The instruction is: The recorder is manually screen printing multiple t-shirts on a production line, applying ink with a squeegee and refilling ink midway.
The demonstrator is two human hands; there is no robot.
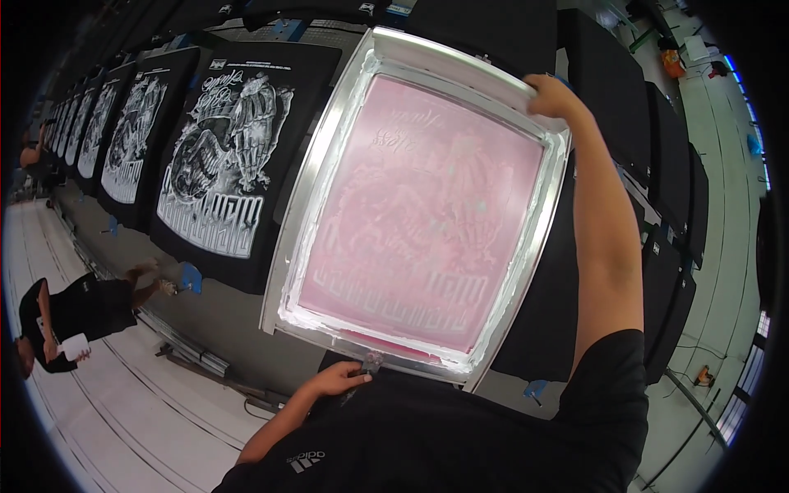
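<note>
A silver-framed printing screen [271,283] with pale pink mesh lies tilted in front of me, over a row of black shirts on boards. White ink is smeared along the inner edges of its frame, and a faint design shows in the mesh. My right hand [555,100] is closed over the far right corner, gripping the metal edge there. At the near rail, my left hand [339,380] has its thumb and fingers at a small metal bracket [374,361]. Part of its grip is hidden by the angle.
To the left, black shirts [226,156] with white prints run in a row into the distance. Plain black shirts [604,90] lie on boards at the right. Another person [90,308] stands by the table at the left, holding something white. Blue-handled fittings [191,278] stick out along the table edge.
</note>
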